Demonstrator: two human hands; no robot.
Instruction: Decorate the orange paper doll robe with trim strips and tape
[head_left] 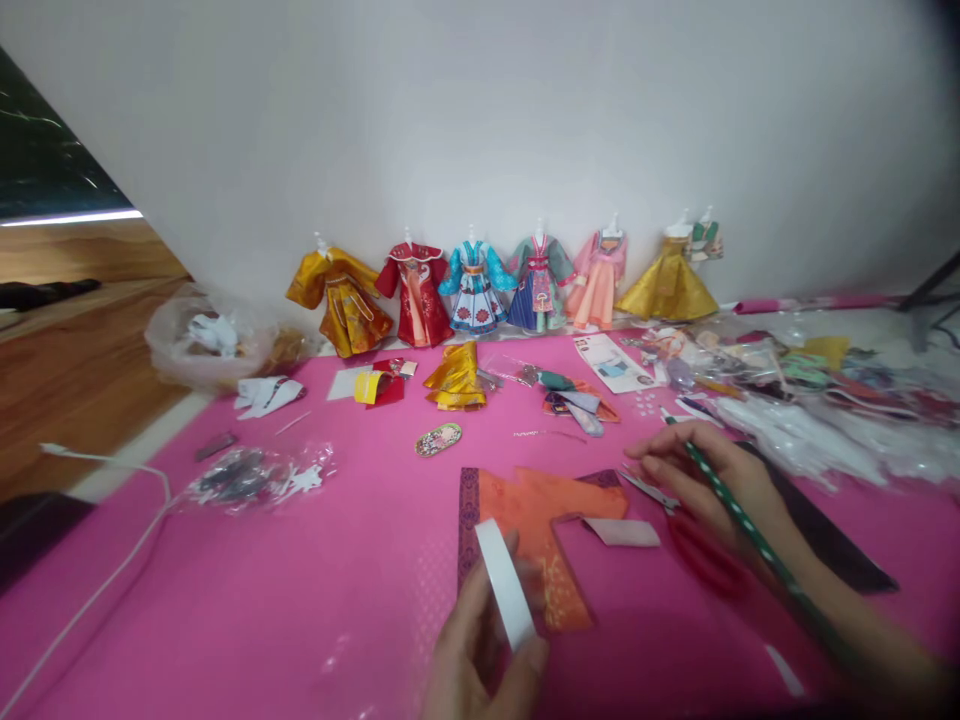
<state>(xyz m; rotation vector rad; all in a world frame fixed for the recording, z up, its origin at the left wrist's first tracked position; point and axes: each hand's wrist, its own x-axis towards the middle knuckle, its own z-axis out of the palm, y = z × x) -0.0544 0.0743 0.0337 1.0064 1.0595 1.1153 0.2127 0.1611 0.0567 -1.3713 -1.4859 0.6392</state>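
Note:
My left hand is closed around a white roll of tape, seen edge-on, in front of an orange doll garment with purple patterned borders. The garment lies flat on the pink mat. In my right hand a dark green pencil with pale dots slants back over the wrist. Just beneath that hand lie scissors with red handles, their blades pointing toward the garment; whether the fingers touch them I cannot tell. Between garment and scissors is a folded pinkish-grey strip.
Several dressed doll forms stand along the wall. Folded garments and an oval floral piece lie before them. Plastic bags crowd the right; a small bag and a white cable are at left. Dark fabric lies right.

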